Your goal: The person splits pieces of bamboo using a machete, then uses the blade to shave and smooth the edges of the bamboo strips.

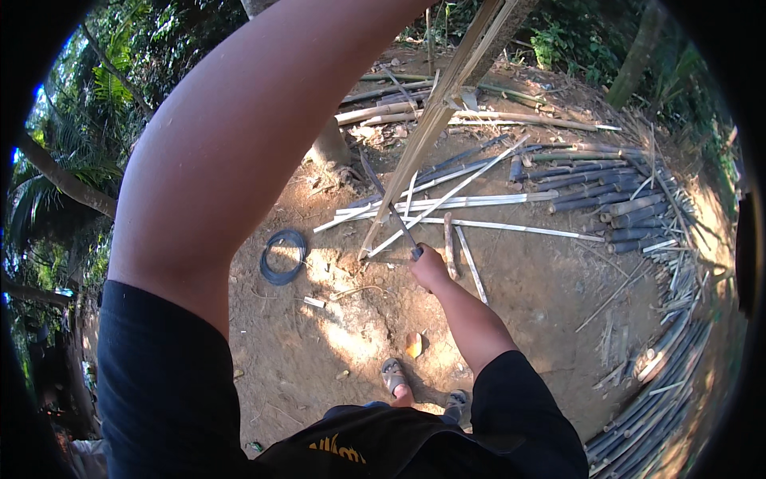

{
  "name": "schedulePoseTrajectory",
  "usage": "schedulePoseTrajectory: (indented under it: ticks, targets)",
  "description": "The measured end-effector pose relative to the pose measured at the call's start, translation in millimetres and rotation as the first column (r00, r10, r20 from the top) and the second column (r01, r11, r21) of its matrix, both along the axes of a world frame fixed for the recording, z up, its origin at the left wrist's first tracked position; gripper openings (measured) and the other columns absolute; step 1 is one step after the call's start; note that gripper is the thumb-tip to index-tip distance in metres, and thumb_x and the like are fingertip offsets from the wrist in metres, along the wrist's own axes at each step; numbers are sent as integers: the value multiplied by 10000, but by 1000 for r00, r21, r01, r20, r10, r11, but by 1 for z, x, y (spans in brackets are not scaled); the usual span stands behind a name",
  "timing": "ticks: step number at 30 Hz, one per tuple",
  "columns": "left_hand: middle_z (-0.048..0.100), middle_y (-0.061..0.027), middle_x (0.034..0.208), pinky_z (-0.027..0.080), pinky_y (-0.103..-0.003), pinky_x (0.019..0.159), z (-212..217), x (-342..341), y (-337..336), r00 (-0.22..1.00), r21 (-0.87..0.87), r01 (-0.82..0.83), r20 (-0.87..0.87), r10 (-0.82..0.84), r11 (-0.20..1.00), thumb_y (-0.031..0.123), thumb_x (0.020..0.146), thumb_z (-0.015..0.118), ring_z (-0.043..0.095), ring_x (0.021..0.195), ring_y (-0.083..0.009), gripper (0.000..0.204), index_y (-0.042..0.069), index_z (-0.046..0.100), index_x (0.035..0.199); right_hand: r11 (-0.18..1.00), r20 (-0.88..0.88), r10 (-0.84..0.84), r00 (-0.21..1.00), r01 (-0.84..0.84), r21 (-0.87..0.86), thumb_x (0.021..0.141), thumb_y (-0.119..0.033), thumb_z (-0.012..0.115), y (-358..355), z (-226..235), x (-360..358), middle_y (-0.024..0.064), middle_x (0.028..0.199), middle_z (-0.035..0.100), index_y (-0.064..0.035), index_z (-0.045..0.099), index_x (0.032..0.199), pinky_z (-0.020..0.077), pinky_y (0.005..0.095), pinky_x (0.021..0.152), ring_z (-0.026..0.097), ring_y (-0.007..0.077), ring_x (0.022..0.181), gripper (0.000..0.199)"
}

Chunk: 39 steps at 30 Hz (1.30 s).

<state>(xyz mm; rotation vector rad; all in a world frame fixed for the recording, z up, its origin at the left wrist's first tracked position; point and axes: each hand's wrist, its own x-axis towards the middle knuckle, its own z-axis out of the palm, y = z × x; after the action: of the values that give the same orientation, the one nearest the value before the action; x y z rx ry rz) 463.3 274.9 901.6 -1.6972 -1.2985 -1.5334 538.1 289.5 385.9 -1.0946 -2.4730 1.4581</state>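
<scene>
Right hand: My right hand (429, 266) was closed around the dark handle of a long knife (385, 199), whose blade ran up and to the left from my fist, across the lower part of the bamboo strip.
Left hand: I could not tell how it stood; my left arm (239, 152) rose across the upper left of the view and the hand itself was out of sight past the top edge.
Bamboo strip: A long pale split strip (427, 132) stood tilted, its lower tip on the bare ground (542, 295) just left of my right hand, its upper end leaving the view at the top near my raised arm.
In the way: My left arm and dark sleeve (167, 383) hid most of the left side of the scene, so I could not see what lay there.
Ground ahead: Thin pale slats (479, 201) lay crossed on the dirt just beyond my fist, some touching the foot of the strip.
Far right: A heap of dark round bamboo poles (606, 195) lay toward the right edge, and more poles (654, 399) curved along the lower right.
Left of the strip: A coil of dark wire (282, 256) lay flat on the ground, well apart from the knife.
Behind: A tree trunk (331, 144) stood past the strip's lower half.
Feet: My sandals (394, 374) showed at the bottom, near a small yellow leaf (413, 345).
</scene>
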Motion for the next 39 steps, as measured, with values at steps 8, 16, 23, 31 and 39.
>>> schedulePoseTrajectory:
  ticks: [8, 16, 23, 31, 39]
  targets:
    - [494, -184, 1424, 159, -503, 1238, -281, -183, -16, 568, -494, -593, -816, -105, 636, 371, 940, 600, 398, 1405, -324, 598, 28, 449, 1407, 997, -1, 62, 998, -62, -36, 843, -201, 663, 48, -12, 8, 129, 859, 684, -66, 637, 994, 522, 390, 703, 661, 284, 763, 204]
    - [707, -113, 1016, 535, -489, 899, -366, -235, 27, 710, -782, -619, -514, -480, -78, 368, 929, 627, 680, 1016, -311, 302, 124, 640, 1106, 987, 18, 153, 988, -154, 45, 829, -211, 663, 79, -13, 2, 178, 887, 693, -65, 635, 1031, 530, 410, 758, 677, 351, 838, 251]
    - [706, -99, 861, 554, -452, 754, -383, -267, 32, 681, -770, -613, -628, -378, 175, 368, 921, 649, 701, 835, -310, 236, 147, 669, 1004, 987, 55, 106, 993, -112, 111, 838, -207, 655, 107, -8, -26, 188, 860, 684, -53, 621, 1046, 525, 433, 726, 675, 364, 807, 261]
    - [710, -101, 797, 569, -470, 710, -418, -312, 38, 746, -760, -603, -645, -166, 241, 355, 913, 656, 707, 752, -324, 260, 164, 682, 1088, 926, 121, 155, 981, -187, 328, 850, -188, 654, 146, 10, -63, 179, 886, 684, -66, 633, 1032, 530, 444, 730, 671, 357, 798, 220]
    - [516, -203, 1407, 400, -450, 1098, -322, -267, -6, 976, -884, 199, 218, -3, 424, 417, 752, 830, 509, 1322, -280, 971, 86, 319, 1510, 958, 77, 287, 955, -285, -28, 818, -254, 707, 90, 35, -96, 114, 847, 671, -65, 641, 1044, 530, 391, 698, 658, 257, 715, 302]
